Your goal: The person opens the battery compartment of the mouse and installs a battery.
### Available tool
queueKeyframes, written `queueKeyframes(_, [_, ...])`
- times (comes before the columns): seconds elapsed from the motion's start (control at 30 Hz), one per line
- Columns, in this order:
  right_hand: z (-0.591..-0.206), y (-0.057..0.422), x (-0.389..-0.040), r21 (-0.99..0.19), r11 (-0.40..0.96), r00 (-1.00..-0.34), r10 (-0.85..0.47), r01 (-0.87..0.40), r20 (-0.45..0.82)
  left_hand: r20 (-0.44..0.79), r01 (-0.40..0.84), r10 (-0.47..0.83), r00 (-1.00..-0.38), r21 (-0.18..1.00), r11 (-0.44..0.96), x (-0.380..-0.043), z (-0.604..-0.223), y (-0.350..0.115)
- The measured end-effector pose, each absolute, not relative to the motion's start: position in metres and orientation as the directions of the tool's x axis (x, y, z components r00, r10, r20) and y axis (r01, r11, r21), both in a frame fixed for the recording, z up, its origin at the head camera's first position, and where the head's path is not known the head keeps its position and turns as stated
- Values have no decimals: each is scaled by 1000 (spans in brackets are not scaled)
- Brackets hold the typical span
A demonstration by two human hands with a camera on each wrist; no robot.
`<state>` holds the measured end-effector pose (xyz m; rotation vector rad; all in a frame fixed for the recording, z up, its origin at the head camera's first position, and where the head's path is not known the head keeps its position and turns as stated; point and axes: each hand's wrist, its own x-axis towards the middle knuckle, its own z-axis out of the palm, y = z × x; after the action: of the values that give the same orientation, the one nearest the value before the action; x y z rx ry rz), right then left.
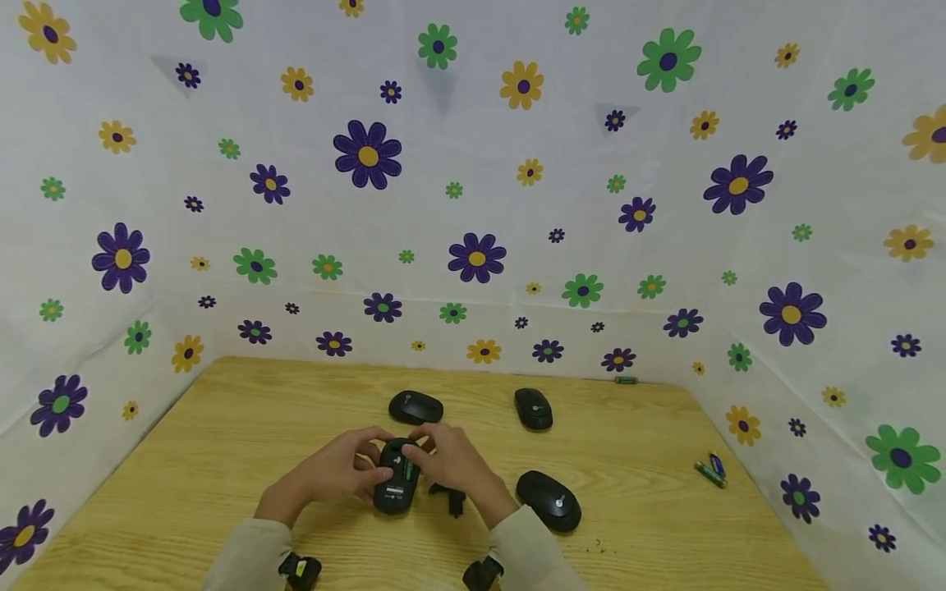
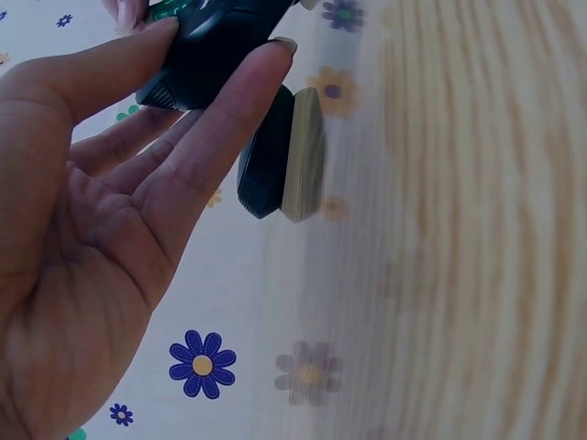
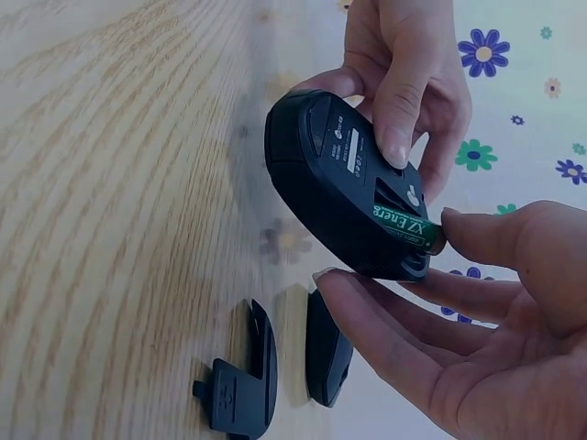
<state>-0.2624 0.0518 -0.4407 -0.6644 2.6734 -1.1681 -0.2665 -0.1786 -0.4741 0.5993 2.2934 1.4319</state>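
A black computer mouse [image 1: 395,494] is held underside up above the table, its battery slot uncovered. My left hand [image 1: 332,472] grips it by the sides, thumb on the underside. A green battery [image 3: 401,224] lies partly in the slot, with one end sticking up at the mouse's edge. The thumb of my right hand [image 3: 495,321] presses that raised end, while its other fingers are under the mouse's edge. Below the right hand, a black battery cover [image 3: 240,396] rests on the table, partly hidden by that hand in the head view.
Three other black mice stand on the wooden table [image 1: 185,460]: a back-left mouse [image 1: 415,407], a back-right mouse [image 1: 534,409] and a near-right mouse [image 1: 549,501]. A green battery [image 1: 626,380] lies at the back edge; two more batteries [image 1: 711,474] lie at the right. Flowered sheets [image 1: 473,205] enclose the table.
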Motion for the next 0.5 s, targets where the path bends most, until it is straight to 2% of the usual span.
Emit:
queueKeyframes(0.17, [-443,52,-262,-787,534,-883,-468,-309,30,-78,159,532,-843,909,385,-267,-473,-179])
queueKeyframes(0.5, [-447,51,-262,-817,507,-886,-464,-275,10,-65,171,548,-834,914,369,-268,-474,-180])
